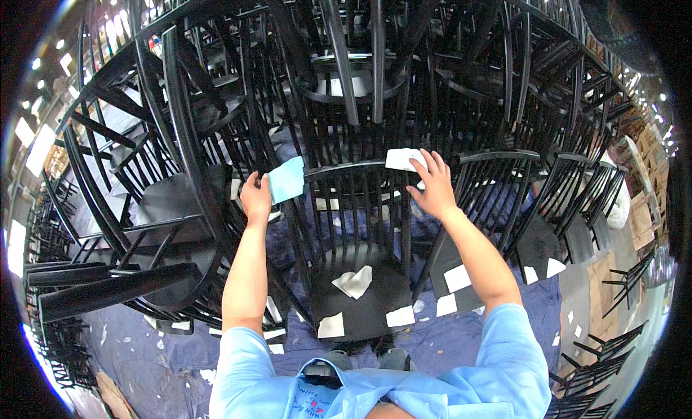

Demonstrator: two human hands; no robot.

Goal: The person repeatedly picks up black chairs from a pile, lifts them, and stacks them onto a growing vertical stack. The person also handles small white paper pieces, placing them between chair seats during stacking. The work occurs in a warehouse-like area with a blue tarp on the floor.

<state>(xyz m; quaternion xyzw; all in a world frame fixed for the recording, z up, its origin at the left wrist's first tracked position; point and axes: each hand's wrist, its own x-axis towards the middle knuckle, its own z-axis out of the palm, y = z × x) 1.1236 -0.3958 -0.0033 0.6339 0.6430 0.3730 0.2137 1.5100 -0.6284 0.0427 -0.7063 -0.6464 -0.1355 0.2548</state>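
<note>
Nearest the camera, light-blue fabric shirt (490, 368), below both hands. Just right of the left hand (256, 197), thin light-blue four-sided sheet (288, 179), seemingly paper or cloth, pinched between thumb and fingers. At the fingertips of the right hand (436, 188), thin white four-sided sheet (401, 159), seemingly paper; thumb and fingers apart, whether gripping or merely touching: cannot tell. To do this well, probably best to hold each by its edge, flat and uncreased. Counted: two hands, one light-blue sheet, one white at the right fingertips, one black spindle-backed chair (346, 168) between and below the hands, three white scraps (353, 282) on its seat. Beyond the hands, black stacked chairs (353, 87), too many to count; below, crumpled dark-blue floor cloth (144, 361).
</note>
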